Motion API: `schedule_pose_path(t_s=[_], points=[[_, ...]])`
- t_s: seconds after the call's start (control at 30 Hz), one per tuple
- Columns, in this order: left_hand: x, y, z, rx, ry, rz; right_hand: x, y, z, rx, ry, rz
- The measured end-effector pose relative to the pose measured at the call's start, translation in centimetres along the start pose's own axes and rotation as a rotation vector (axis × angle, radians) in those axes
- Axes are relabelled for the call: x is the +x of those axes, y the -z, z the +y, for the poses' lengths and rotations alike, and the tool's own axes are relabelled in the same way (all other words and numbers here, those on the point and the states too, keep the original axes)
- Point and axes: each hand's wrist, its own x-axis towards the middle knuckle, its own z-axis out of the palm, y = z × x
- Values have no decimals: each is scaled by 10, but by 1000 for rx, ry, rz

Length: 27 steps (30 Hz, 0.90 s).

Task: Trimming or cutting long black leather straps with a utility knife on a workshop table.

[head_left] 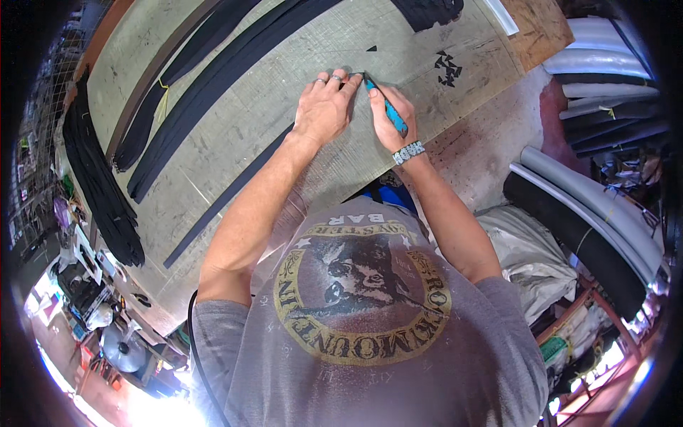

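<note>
My right hand (393,132) is closed around a blue-and-black utility knife (388,108), its tip down at the tabletop beside my left fingers. My left hand (324,110) lies on the table with the fingers stretched forward, pressing over the end of a narrow black strip (228,192). That strip runs from under the hand toward the lower left; its far end is mostly hidden by my fingers. Just beyond the knife tip lies a small black triangular scrap (371,49). Several similar black scraps (447,70) are heaped to the right.
Long bundles of black strips (213,85) curve across the table's (192,160) left side, and another bundle (99,178) hangs over its left edge. Black material (430,11) lies at the far edge. Rolls of grey and black sheet (583,228) stand to the right.
</note>
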Motion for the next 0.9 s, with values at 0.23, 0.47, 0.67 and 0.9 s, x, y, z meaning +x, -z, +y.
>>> schedule_pose_path(t_s=[0.23, 0.47, 0.67, 0.9], points=[[0, 3, -5, -28, -20, -6, 2, 2, -12, -21, 10, -58], [0, -1, -9, 2, -40, 10, 13, 3, -16, -57, 74, -104], [4, -3, -6, -2, -72, 44, 22, -3, -16, -195, 18, -123], [1, -8, -11, -29, -11, -43, 11, -2, -16, -186, -5, -146]])
